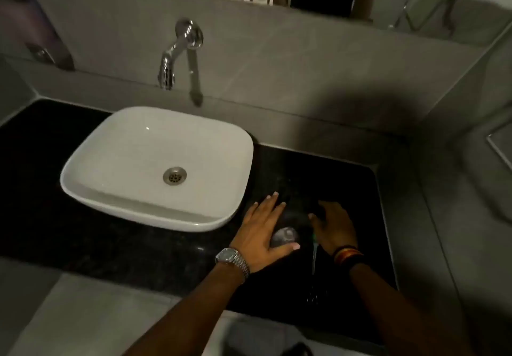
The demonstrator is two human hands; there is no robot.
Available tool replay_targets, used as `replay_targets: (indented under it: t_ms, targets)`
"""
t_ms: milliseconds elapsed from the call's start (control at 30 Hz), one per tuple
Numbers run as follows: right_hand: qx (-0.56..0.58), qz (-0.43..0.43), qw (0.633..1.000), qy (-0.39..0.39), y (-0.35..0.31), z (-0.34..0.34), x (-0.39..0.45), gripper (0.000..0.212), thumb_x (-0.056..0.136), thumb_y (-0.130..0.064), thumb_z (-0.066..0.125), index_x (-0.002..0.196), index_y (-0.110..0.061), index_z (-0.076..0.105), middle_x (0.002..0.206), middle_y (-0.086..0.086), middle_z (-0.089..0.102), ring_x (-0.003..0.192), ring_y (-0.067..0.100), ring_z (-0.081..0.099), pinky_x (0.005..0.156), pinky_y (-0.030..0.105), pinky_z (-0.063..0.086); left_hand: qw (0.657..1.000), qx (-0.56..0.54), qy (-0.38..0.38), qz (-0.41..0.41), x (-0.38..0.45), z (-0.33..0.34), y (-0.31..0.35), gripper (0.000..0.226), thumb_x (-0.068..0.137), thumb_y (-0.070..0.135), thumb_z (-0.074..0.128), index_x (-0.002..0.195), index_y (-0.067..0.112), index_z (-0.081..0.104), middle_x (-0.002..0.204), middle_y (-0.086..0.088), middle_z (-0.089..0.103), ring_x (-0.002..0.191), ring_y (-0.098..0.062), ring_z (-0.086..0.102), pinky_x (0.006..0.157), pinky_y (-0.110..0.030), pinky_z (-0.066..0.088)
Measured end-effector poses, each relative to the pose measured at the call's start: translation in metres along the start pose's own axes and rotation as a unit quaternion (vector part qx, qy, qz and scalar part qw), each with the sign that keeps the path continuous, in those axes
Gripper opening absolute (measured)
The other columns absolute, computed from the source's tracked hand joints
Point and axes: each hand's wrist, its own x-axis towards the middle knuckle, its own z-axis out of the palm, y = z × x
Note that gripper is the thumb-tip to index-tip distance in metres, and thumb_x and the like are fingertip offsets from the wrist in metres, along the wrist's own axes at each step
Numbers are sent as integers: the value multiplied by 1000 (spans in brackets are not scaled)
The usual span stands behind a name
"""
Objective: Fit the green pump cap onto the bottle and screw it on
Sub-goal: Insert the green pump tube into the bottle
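a: left hand, state?

b: fingers spread and loosely curved, thumb stretched toward the right. it cups the near side of the bottle, a dark rounded shape standing on the black counter. thumb tip touches its lower edge. a metal watch sits on that wrist.

a: right hand?

b: curled over something dark just right of the bottle. i cannot tell if it grips or only rests. striped bands on the wrist.

a: green pump cap?

b: only a sliver of green shows at the right palm's edge; a pale dip tube runs from it toward the viewer. not on the bottle.

a: surroundings?

b: white basin left of the hands, chrome tap on the wall above it.
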Motion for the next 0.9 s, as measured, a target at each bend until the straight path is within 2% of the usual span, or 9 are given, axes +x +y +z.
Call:
replay_targets:
  t_ms: [67,167,300,400,533,600,667,800,900]
  targets:
    - [-3,73,997,-5,9,1,6,33,89,-41,62,110,-16,68,120,13,66,110,34,62,93,43,51,1000,-12,9,-10,0,8,-5,91,79,72,62,152,25,37,168,0,13,154,-16,18,125,-44,14]
    - [-23,153,986,-66,24,2,13,42,78,-52,70,95,-14,75,105,15,74,101,37,68,85,40,55,997,-58,31,-38,1,13,-9,74,74,65,72,137,28,58,164,0,27,150,-17,30,122,-45,22]
    - [4,195,975,-104,24,8,31,63,65,-52,81,112,-12,71,120,16,70,112,38,65,93,43,54,993,-106,19,-55,10,10,-7,53,72,56,80,118,32,72,162,2,32,150,-18,27,123,-44,21]
    - [-29,204,969,-138,17,10,40,78,61,-47,87,126,-11,62,132,15,63,120,37,60,97,45,52,992,-112,2,-64,12,7,-6,50,71,53,82,117,34,74,163,3,31,152,-20,23,123,-41,18]
    - [-30,182,971,-152,8,2,41,75,53,-44,91,117,-13,68,125,13,67,113,35,64,93,43,55,992,-98,-23,-82,12,2,-4,51,71,55,81,118,36,73,164,3,28,153,-22,17,123,-46,13]
    - [23,134,984,-111,0,-17,36,50,53,-49,89,89,-16,75,99,10,75,93,31,70,84,42,58,991,-96,-31,-83,13,0,-2,52,72,56,80,119,36,73,164,3,28,153,-22,16,123,-48,12]
    - [99,83,991,-18,-10,-42,19,38,58,-53,85,70,-20,71,77,1,72,77,22,69,76,40,59,991,-98,-38,-86,12,-1,0,50,73,56,79,119,36,73,164,4,28,153,-22,15,123,-49,11]
    - [249,-32,959,130,-47,-88,-47,27,70,-42,84,83,-21,71,78,-10,68,74,2,63,68,17,49,990,-94,-51,-96,11,-3,2,50,75,55,78,120,34,72,164,5,28,154,-20,11,124,-48,6]
    - [295,-62,938,172,-59,-90,-72,31,71,-42,82,92,-21,72,84,-8,69,73,8,63,65,21,51,991,-87,-46,-89,11,-1,1,51,74,58,77,120,35,72,163,5,29,154,-20,12,124,-46,3]
